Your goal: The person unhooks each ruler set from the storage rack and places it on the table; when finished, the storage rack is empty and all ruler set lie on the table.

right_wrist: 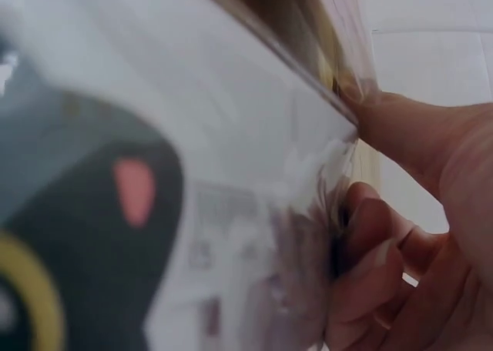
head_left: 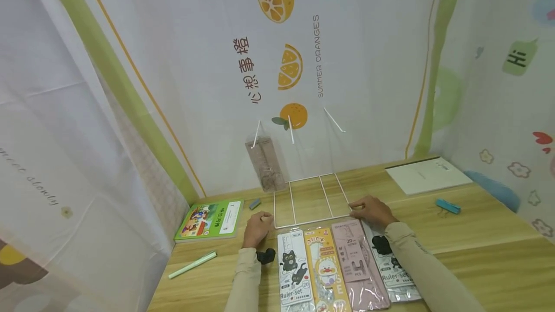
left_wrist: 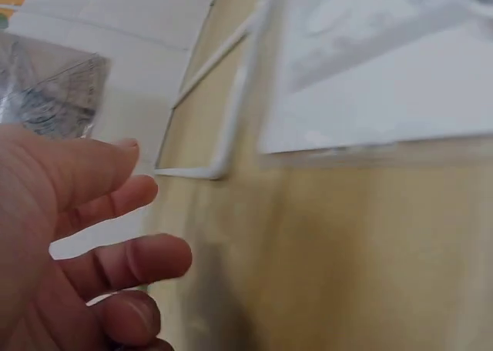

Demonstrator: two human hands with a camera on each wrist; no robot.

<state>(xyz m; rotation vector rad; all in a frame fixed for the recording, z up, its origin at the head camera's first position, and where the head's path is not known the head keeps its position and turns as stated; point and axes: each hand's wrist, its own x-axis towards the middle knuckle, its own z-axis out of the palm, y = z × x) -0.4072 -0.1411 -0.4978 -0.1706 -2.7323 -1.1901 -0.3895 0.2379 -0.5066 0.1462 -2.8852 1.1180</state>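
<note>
At the far left of the desk point(head_left: 477, 235) lie a green booklet point(head_left: 210, 219) and, nearer, a pale green pen point(head_left: 192, 264), both well clear of the hands. The left hand point(head_left: 257, 228) rests at the near left corner of the white wire rack point(head_left: 310, 199). The left wrist view shows its fingers point(left_wrist: 115, 205) loosely spread and holding nothing, probably there to steady the frame. The rack lies flat in the middle of the desk, with four ruler-set packets point(head_left: 338, 268) side by side just nearer than it. The right hand point(head_left: 373, 210) sits at the rack's near right corner, its fingers point(right_wrist: 377, 274) curled against a clear packet edge. Farther right lie a white notebook point(head_left: 427, 175) and a blue eraser point(head_left: 448, 206).
</note>
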